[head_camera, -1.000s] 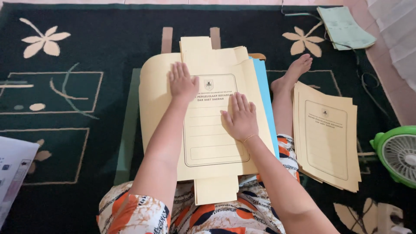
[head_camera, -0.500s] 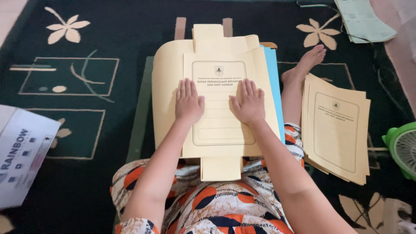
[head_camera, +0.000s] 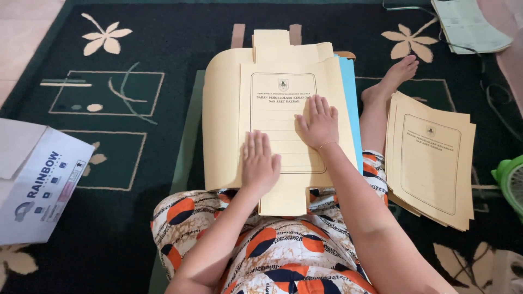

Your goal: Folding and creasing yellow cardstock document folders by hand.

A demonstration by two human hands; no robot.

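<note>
Two hands lie flat on a cream folder (head_camera: 283, 114) that rests on the person's lap and extends forward over the rug (head_camera: 136, 43).

Position of the folder: it lies directly in front of the person, under both hands. Its long axis runs away from the body, toward the top of the view. A short flap projects at the near edge and another at the far edge. A wider cream sheet lies beneath it on the left, and a blue sheet (head_camera: 350, 103) shows along its right edge.

Left hand (head_camera: 259, 162): fully open, fingers together and extended, palm down on the lower part of the printed panel, close to the near edge. It presses on the folder and grips nothing.

Right hand (head_camera: 318, 122): fully open, fingers slightly spread, palm down on the middle right of the panel, further from the body than the left hand. It also grips nothing.

Surroundings: a stack (head_camera: 430, 160) of similar cream folders lies on the rug to the right, just beyond the person's bare leg. A white box (head_camera: 38, 185) lies well apart to the left. A green fan (head_camera: 512, 182) is partly visible at the right edge.
</note>
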